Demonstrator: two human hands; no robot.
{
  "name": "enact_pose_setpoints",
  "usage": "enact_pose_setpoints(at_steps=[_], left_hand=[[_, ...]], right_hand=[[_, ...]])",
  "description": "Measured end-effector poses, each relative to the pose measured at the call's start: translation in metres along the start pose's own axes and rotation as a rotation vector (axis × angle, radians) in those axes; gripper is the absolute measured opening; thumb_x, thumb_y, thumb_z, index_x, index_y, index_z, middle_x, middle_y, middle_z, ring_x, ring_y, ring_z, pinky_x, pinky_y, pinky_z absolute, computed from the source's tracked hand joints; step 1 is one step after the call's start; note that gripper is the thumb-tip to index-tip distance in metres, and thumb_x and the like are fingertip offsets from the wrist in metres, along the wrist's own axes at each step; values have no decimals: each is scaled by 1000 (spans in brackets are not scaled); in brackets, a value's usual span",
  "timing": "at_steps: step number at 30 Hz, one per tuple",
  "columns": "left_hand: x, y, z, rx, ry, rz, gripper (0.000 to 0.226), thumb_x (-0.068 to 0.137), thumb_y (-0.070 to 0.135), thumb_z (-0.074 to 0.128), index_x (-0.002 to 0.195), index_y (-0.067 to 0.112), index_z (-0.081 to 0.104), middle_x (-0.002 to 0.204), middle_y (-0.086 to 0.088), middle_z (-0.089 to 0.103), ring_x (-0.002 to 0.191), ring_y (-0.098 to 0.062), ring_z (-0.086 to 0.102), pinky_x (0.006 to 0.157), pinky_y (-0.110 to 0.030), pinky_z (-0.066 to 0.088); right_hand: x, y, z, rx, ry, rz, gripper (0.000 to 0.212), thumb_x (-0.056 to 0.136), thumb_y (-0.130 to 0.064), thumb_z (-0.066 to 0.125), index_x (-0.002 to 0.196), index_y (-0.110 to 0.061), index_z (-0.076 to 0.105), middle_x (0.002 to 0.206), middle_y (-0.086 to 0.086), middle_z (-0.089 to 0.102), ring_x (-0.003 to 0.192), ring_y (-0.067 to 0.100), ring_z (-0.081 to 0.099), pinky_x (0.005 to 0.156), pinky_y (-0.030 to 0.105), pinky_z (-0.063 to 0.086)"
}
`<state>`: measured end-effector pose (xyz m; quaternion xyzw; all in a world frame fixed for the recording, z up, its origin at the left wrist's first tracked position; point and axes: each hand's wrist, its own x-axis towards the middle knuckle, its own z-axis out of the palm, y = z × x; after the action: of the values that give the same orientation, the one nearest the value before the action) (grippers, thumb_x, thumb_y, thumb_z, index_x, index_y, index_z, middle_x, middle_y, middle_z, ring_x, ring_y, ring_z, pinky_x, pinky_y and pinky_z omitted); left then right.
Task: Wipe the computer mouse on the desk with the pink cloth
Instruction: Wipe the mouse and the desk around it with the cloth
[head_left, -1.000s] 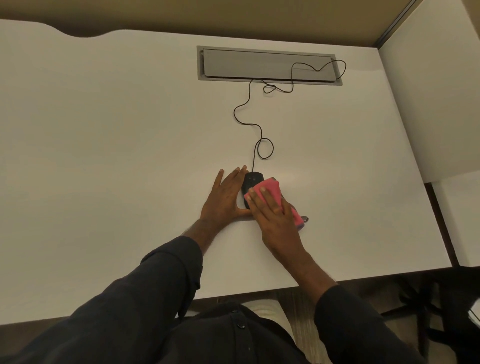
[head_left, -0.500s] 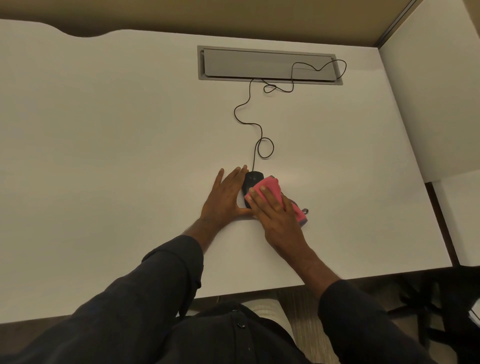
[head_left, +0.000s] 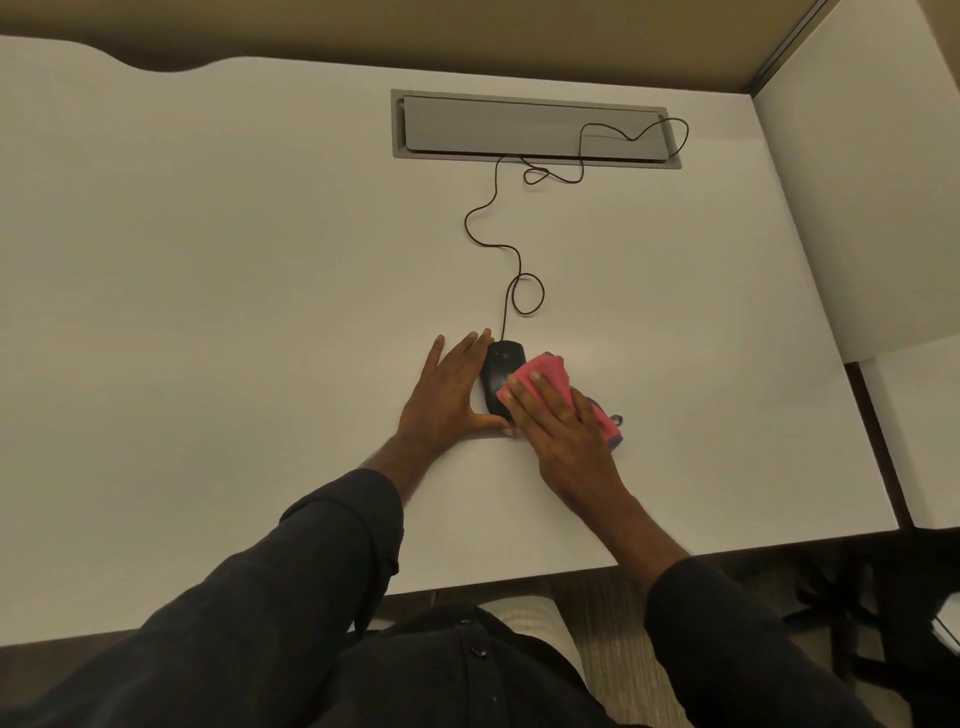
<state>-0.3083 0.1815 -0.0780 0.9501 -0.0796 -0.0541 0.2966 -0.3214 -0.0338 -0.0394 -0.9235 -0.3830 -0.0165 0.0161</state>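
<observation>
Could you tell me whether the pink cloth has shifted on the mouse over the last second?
Yes, slightly. The pink cloth has slid right, baring more of the black mouse, which stays put below its cable loop.

A grey cable hatch (head_left: 535, 130) is set into the white counter (head_left: 208, 312) well beyond the hands — a white partition panel (head_left: 872, 208) stands off to their right, with black chair legs (head_left: 883, 613) on the floor below.

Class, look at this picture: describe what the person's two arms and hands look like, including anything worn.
Both arms wear dark, long sleeves of a buttoned shirt, pushed back above the wrists. The left hand and right hand are bare: no gloves, rings or watch show.
</observation>
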Motion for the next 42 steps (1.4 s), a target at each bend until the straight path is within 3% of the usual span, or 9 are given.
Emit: enact_pose_setpoints(at_steps=[7,11,18,22,25,35,42], left_hand=[[-3,4,-3,-38,31,6,124,67,93,42,157,12,14,162,-5,28,151,-16,20,125,-48,3],[-1,2,-2,-9,19,2,127,65,95,42,157,13,15,163,-5,26,151,-17,19,125,-47,0],[0,-1,0,17,1,12,128,63,95,43,157,12,15,163,-7,24,152,-20,19,125,-49,0],[-1,0,-1,20,2,15,127,65,95,42,157,11,17,163,-7,24,152,-19,19,124,-49,1],[-2,2,-1,3,18,16,124,67,95,39,156,12,18,162,-6,27,151,-18,20,124,-51,4],[-1,1,-1,-19,29,17,128,64,95,42,157,13,13,162,-6,28,151,-18,21,125,-49,2],[0,-2,2,12,5,8,127,65,90,54,158,14,13,163,-4,25,152,-15,16,125,-47,-1]], right_hand=[[-10,-2,3,-41,15,-108,75,88,-5,62,153,-14,25,159,9,28,148,30,21,110,60,31],[-25,6,2,-47,24,-99,90,85,0,63,156,-15,9,163,7,11,151,27,9,113,58,28],[-9,13,-5,-19,-10,42,74,86,7,52,153,-15,31,161,6,25,150,28,17,113,56,29],[16,4,-6,0,-33,34,63,91,-3,45,152,-14,32,160,6,27,150,28,16,114,55,27],[26,-8,-4,-21,-48,5,63,90,-11,51,151,-14,33,159,7,30,149,28,17,113,55,23],[-7,-7,-9,-43,-75,7,80,77,-1,73,148,-15,38,155,8,38,146,30,24,109,59,30],[30,-10,-20,88,-143,120,69,78,-6,71,143,-15,49,150,5,45,140,33,40,105,55,37]])
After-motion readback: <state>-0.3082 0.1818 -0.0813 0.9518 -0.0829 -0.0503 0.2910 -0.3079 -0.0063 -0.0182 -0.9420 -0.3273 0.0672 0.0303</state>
